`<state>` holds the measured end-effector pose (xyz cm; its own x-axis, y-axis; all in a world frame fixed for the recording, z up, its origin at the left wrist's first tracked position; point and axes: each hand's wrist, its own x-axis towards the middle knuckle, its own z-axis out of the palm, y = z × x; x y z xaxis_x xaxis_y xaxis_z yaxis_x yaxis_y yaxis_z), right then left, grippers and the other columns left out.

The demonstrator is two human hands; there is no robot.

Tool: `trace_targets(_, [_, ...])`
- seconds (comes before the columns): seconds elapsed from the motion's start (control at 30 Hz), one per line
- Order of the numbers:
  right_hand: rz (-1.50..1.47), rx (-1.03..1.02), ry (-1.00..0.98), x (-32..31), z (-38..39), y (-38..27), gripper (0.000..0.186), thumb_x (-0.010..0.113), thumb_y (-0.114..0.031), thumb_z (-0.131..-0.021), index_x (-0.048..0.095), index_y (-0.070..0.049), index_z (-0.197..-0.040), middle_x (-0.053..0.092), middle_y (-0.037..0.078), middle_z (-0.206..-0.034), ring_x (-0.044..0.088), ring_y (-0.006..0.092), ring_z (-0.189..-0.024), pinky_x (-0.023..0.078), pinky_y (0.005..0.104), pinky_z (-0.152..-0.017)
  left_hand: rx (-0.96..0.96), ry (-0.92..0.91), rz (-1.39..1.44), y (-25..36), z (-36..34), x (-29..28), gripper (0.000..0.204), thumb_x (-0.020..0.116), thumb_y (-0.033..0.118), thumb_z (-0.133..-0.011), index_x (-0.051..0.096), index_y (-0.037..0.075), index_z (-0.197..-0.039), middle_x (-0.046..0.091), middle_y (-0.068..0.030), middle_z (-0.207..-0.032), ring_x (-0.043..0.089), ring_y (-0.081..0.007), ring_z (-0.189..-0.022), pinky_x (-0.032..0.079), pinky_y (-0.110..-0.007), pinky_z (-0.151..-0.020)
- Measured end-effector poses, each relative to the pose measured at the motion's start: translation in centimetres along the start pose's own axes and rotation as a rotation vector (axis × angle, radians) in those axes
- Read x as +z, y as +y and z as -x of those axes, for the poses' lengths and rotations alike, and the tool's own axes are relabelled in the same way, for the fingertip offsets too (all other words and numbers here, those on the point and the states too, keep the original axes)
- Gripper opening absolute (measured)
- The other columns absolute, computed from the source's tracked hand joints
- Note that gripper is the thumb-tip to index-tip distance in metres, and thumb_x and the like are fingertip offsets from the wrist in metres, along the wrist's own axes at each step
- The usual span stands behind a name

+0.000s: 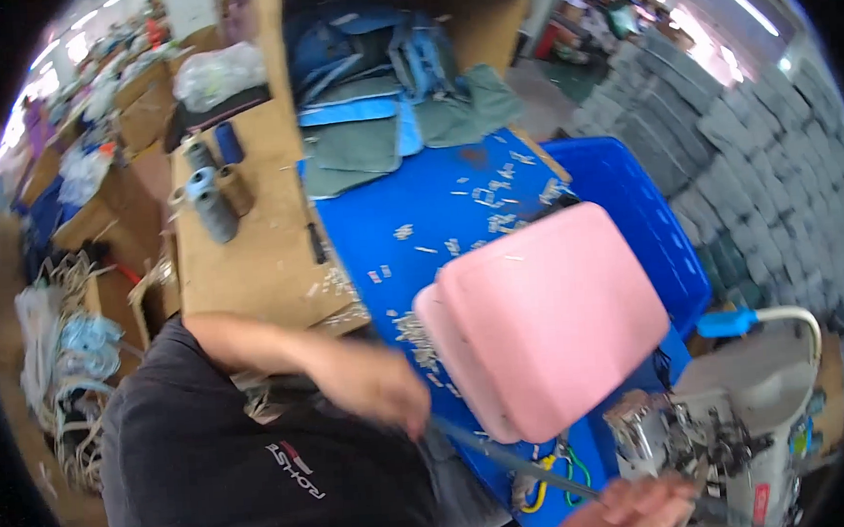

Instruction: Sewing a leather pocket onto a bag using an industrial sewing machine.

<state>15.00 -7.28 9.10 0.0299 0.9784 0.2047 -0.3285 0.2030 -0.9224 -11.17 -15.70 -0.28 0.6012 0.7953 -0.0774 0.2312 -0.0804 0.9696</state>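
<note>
A narrow grey-green fabric strip [509, 457] stretches slantwise between my two hands, in front of the blue tabletop's near edge. My left hand [376, 385], smeared by motion, is closed on its upper left end. At the lower edge, my right hand [631, 510] is closed over the strip's other end, close to the sewing machine [717, 429]; its fingertips are blurred. Two pink rounded-square plastic pieces [558, 314] lie overlapped on the blue tabletop [363, 238], just beyond the strip. Yellow-handled and green-handled scissors or snips [545, 486] lie beside the strip.
Grey-green and blue fabric pieces [368, 137] are piled at the back of the table. A blue bin [628, 186] stands at the right, before stacked grey bundles [760, 150]. Thread cones [214, 212] stand on the brown board at the left. Small scraps litter the tabletop.
</note>
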Motion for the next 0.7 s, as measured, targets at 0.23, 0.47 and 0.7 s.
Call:
trace_targets(0.23, [-0.021, -0.142, -0.119, 1.0, 0.8, 0.9, 0.025, 0.050, -0.031, -0.099, 0.049, -0.012, -0.082, 0.046, 0.001, -0.069, 0.045, 0.0111, -0.060, 0.039, 0.0236, -0.052, -0.702, 1.492, -1.186, -2.1, 25.6, -4.6, 0.041, 0.078, 0.032, -0.072, 0.062, 0.004, -0.096, 0.061, -0.0098, -0.075, 0.060, -0.0254, -0.067, 0.050, -0.038, -0.065])
trace_targets(0.47, [-0.539, -0.146, -0.188, -1.7, -3.2, 0.4, 0.028, 0.043, -0.035, -0.103, 0.050, -0.008, -0.099, 0.039, -0.002, -0.069, 0.037, 0.0071, -0.050, 0.039, 0.0189, -0.046, -1.437, 1.708, -0.945, -10.3, 37.3, 14.0, 0.037, 0.069, 0.039, -0.084, 0.063, 0.004, -0.093, 0.066, -0.0172, -0.092, 0.064, -0.0380, -0.087, 0.051, -0.048, -0.074])
trace_targets(0.7, [-0.151, -0.177, -0.361, -0.9, -1.5, 0.2, 0.026, 0.047, -0.031, -0.102, 0.049, -0.008, -0.089, 0.040, -0.002, -0.064, 0.040, 0.0087, -0.051, 0.034, 0.0221, -0.047, -0.419, 2.597, 0.503, -18.1, 48.6, 23.3, 0.060, 0.046, 0.054, -0.098, 0.051, 0.009, -0.059, 0.050, -0.0043, -0.051, 0.052, -0.0211, -0.044, 0.036, -0.034, -0.039])
